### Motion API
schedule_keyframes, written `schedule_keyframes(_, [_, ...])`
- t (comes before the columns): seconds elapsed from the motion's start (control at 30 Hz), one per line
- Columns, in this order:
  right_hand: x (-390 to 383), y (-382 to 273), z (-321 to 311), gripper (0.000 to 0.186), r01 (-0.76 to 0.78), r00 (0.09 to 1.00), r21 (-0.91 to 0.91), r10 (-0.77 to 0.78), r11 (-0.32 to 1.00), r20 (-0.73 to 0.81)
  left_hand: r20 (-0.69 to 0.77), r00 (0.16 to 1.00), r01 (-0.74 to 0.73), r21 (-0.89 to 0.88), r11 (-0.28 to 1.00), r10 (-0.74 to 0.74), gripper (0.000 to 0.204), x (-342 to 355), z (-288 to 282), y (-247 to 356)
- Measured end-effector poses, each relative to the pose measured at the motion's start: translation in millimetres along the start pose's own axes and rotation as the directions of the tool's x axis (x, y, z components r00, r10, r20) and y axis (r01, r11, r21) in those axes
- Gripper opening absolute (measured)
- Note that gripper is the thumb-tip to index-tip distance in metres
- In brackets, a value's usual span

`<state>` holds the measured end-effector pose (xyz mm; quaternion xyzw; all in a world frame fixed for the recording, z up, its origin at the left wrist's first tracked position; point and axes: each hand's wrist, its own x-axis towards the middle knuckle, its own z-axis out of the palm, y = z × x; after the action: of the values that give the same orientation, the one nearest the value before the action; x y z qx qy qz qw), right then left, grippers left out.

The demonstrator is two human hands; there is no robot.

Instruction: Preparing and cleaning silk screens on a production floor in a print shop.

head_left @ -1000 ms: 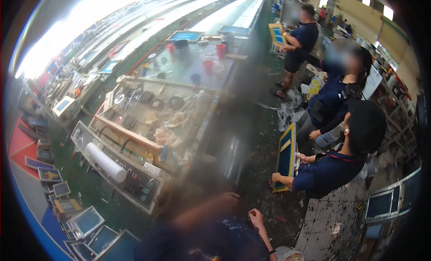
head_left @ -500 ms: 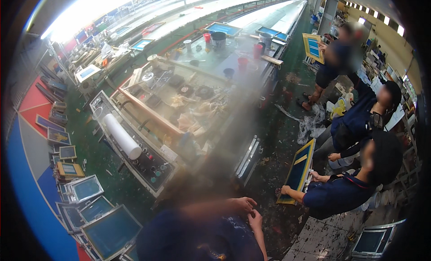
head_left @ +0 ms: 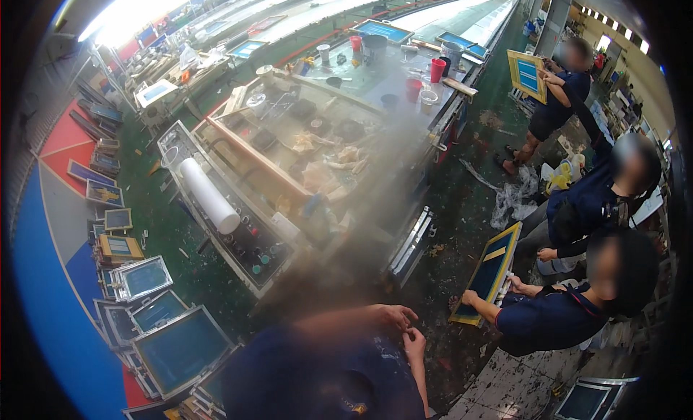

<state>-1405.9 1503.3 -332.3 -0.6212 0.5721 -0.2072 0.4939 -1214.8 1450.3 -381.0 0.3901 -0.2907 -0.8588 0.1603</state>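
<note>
Inspecting left hand (head_left: 396, 317), found fingers part-open, apparently empty. Could not confirm hold in curled right hand (head_left: 415, 343), just beside. Located yellow-framed screen (head_left: 486, 277) beyond, rightward, in co-worker's hands (head_left: 471, 298). Judged light, stiff, mesh-fragile; best held by frame edges. Lost near corner of bench (head_left: 397, 76) to blur.

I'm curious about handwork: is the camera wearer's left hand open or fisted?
Loosely open: the left hand has fingers extended, slightly bent, beside the right hand.
</note>
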Motion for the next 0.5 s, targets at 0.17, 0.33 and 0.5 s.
schedule_keyframes(0.17, [-3.5, -12.8, -4.4, 0.014, -0.002, 1.000, -0.036, 0.002, 0.999, 0.015, 0.021, 1.000, -0.002, 0.023, 1.000, 0.002, 0.070, -4.9, 1.3, 2.7])
schedule_keyframes(0.33, [-3.6, -2.6, -2.6, 0.016, -0.001, 1.000, -0.050, 0.000, 0.999, -0.001, 0.018, 1.000, 0.001, -0.046, 0.999, 0.000, 0.068, -6.0, 6.6, 3.1])
schedule_keyframes(0.5, [-4.5, -5.3, -9.7, 0.013, 0.023, 1.000, -0.071, -0.024, 0.997, -0.011, 0.012, 1.000, 0.022, -0.068, 0.997, -0.021, 0.067, 0.1, 9.4, -5.2])
